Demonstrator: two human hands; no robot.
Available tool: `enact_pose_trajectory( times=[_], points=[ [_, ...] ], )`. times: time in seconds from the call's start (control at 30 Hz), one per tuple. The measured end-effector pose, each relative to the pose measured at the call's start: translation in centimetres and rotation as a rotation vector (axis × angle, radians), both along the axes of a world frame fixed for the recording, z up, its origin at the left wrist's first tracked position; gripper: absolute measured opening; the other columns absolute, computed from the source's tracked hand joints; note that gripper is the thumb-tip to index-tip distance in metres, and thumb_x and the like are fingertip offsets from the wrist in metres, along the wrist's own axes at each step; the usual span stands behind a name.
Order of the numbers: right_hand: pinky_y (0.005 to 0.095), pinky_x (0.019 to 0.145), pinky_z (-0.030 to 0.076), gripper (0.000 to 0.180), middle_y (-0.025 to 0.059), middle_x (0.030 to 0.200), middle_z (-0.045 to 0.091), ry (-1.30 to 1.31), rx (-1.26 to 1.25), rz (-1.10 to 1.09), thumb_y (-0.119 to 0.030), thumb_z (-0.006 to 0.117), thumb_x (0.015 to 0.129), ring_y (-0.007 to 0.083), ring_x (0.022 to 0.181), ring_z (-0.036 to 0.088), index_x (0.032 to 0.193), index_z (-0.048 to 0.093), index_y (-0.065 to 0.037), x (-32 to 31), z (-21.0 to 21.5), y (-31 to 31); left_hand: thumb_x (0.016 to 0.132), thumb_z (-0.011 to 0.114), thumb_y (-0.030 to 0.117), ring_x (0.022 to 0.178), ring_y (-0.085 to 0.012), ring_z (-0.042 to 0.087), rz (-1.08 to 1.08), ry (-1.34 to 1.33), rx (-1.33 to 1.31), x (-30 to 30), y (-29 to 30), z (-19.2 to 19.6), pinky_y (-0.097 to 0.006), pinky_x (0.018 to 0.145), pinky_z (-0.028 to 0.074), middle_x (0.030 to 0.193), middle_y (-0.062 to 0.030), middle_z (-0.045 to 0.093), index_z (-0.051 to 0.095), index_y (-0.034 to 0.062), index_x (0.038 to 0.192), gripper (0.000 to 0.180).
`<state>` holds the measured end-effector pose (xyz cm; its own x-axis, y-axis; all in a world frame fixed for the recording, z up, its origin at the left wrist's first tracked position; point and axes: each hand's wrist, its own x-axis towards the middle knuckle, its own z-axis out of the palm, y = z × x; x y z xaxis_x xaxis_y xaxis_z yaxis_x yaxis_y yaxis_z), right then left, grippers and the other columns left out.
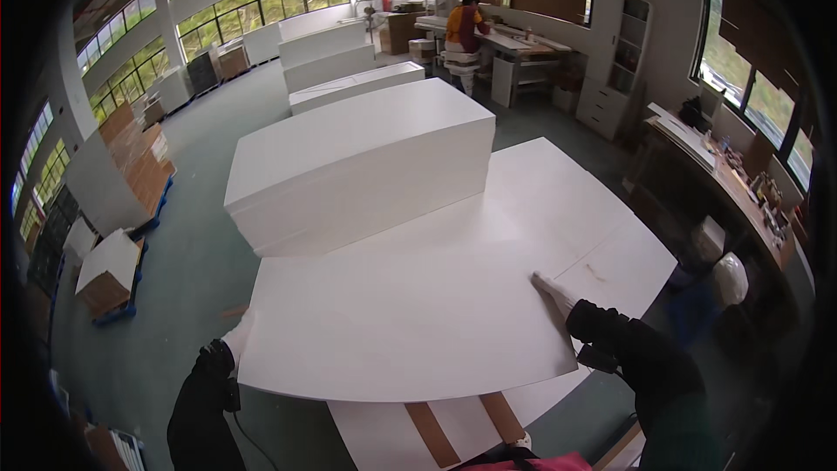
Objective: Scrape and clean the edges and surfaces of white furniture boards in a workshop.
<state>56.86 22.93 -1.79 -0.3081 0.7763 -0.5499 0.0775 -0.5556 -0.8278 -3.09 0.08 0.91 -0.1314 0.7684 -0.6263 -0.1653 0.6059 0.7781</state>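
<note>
dark sleeves (205, 410) flank a white panel (392, 323) — left hand (238, 337) and right hand (555, 290) hold its opposite edges

Pink garment (558, 463), black strap (523, 464) on it; left of garment: 1 black sleeve (196, 419), 1 small black box (232, 394) at wrist, thin dark cable (249, 438), white glove on left hand (239, 337); up-right of garment: 1 black sleeve (658, 366), 1 black box (597, 358), white glove on right hand (556, 290).

Daylight enters through windows (283, 4) at eleven o'clock and two; the white panel (401, 323) looks pale, softly shadowed; four o'clock lies dim; straight edges bow toward a black rim.
</note>
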Motion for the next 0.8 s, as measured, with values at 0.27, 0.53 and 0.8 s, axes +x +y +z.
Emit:
enact_pose_trajectory(
  times=[0.27, 0.53, 0.8],
  points=[
    [0.0332, 0.08, 0.051, 0.049, 0.0082, 0.1, 0.065, 0.097, -0.223, -0.017, -0.048, 0.058, 0.091, 0.0164, 0.088, 0.062, 0.113, 0.06, -0.005, 2.3, 3.6, -5.4, 0.094, 0.024, 0.069, 0.121, -0.024, 0.05, -0.002, -0.167, 0.026, 0.9, -5.0, -2.4, -0.038, 0.096, 0.045, 0.136, -0.0087, 0.049, 0.036, 0.0104, 0.143, 0.078],
    [0.0267, 0.103, 0.036, 0.054, 0.0033, 0.126, 0.057, -0.075, 0.191, -0.049, -0.038, 0.055, 0.096, 0.0123, 0.114, 0.052, 0.132, 0.05, 0.002, 3.7, 0.8, -6.8, 0.096, 0.022, 0.066, 0.126, -0.0272, 0.045, 0.238, -0.154, 0.284, 8.8, -11.9, -3.8, -0.041, 0.102, 0.042, 0.14, -0.0114, 0.044, 0.032, 0.0066, 0.145, 0.078],
    [0.0291, 0.106, 0.036, 0.045, 0.0065, 0.123, 0.058, 0.227, 0.007, -0.357, -0.026, 0.058, 0.095, 0.0143, 0.119, 0.051, 0.127, 0.053, 0.004, 11.3, -6.0, -15.4, 0.095, 0.045, 0.047, 0.128, -0.0304, 0.045, 0.794, -0.268, 0.323, 15.3, -17.6, -2.6, -0.045, 0.109, 0.034, 0.138, -0.0116, 0.05, 0.049, 0.0065, 0.135, 0.058]
  ],
)
